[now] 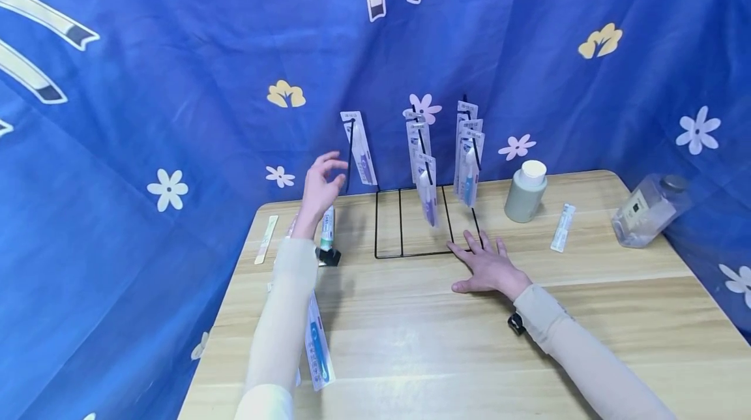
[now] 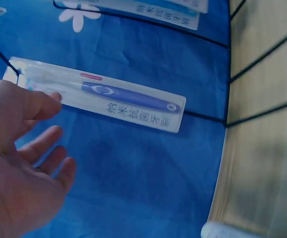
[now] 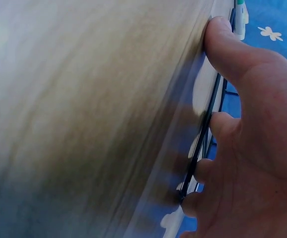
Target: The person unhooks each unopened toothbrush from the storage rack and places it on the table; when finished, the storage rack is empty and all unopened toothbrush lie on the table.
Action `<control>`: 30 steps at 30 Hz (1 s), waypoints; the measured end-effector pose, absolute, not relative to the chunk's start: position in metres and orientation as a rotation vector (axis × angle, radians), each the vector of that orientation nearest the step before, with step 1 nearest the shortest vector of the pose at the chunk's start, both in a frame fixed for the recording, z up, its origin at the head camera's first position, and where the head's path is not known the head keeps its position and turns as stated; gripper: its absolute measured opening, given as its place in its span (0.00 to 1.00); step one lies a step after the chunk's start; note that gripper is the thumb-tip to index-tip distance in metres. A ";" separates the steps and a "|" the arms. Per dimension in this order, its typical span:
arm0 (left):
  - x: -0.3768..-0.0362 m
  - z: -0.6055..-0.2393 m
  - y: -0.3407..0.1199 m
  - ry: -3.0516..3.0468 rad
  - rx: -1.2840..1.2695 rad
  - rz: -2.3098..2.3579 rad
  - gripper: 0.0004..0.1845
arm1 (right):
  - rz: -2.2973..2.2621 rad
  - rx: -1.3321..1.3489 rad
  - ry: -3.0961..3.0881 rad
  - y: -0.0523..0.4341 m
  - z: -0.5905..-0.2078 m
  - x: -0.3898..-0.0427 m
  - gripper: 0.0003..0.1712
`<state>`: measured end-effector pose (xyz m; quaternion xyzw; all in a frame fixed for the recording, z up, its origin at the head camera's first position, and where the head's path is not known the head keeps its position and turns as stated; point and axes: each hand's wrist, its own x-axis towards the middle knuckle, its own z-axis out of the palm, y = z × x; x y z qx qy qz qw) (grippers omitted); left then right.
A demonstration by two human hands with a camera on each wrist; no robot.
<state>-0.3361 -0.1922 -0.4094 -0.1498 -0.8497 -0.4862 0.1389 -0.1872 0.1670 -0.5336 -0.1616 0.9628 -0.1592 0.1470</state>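
I see the toothbrush pack point(image 1: 359, 147) hanging on the left hook of the wire rack point(image 1: 411, 237), at the back of the table point(image 1: 446, 342); my left hand point(image 1: 321, 186) is raised just beside it, grip released, fingers spread and holding nothing; the head view leaves it unclear whether a fingertip touches the pack. The left wrist view settles the pack better: there it point(image 2: 104, 99) shows a blue brush under clear plastic, with the hand point(image 2: 19, 158) close at its end, thumb near the edge; contact is still hard to make out. My right hand point(image 1: 485, 267) lies flat on the table at the rack's front right corner, grip released, fingers straight; the head view suggests the fingers reach the base wire, and the right wrist view shows the fingers point(image 3: 218, 124) against that black wire point(image 3: 203, 134), though the picture is blurred. More packs point(image 1: 469, 152) hang on the middle and right hooks. Behind my left forearm stands a tube point(image 1: 327, 227), partly hidden; another pack point(image 1: 317, 348) lies under the sleeve, half covered. To the right are a bottle point(image 1: 525, 192), a small sachet point(image 1: 562, 227) and a glass flask point(image 1: 648, 210) at the table's edge; a strip point(image 1: 266, 239) lies far left.
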 end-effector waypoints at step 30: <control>-0.316 -0.395 -0.133 -2.335 -0.935 -1.562 0.07 | -0.454 -0.434 2.765 0.167 -0.533 -0.188 0.59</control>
